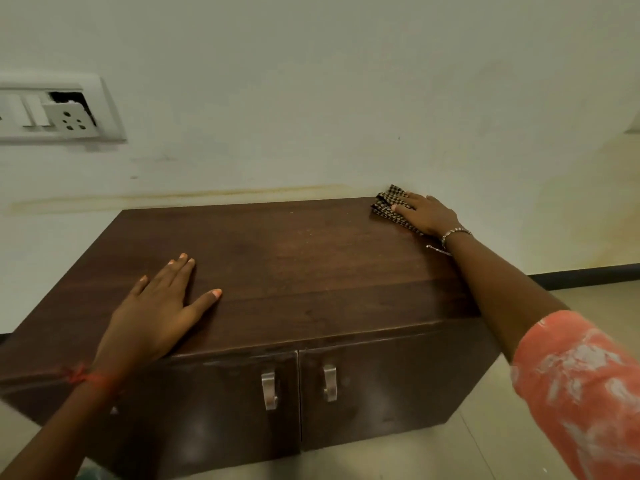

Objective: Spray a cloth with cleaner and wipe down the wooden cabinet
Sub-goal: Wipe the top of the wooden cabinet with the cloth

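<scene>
1. Right hand (426,213) presses flat, fingers spread, on the checked cloth (388,204); its grip is not closed round the fabric, which is pinned under palm and fingers against the top of the wooden cabinet (294,265)
2. Cloth sits at the far right corner of the cabinet top, touching or just beside the wall (311,98); part of it pokes out past the fingertips, bunched and slightly raised
3. Left hand (156,313) lies palm down and empty near the front left edge of the cabinet top, fingers straight and thumb splayed toward the middle; a red thread (81,375) is tied round that wrist
4. Right wrist carries a beaded bracelet (455,233), and the arm runs back to an orange patterned sleeve (581,382)
5. Cabinet front has two doors, each with a metal handle (269,389), the pair side by side at the centre seam
6. On the wall at upper left is a white switch and socket plate (55,109) with a broken, open corner; tiled floor (485,445) shows to the right of the cabinet
</scene>
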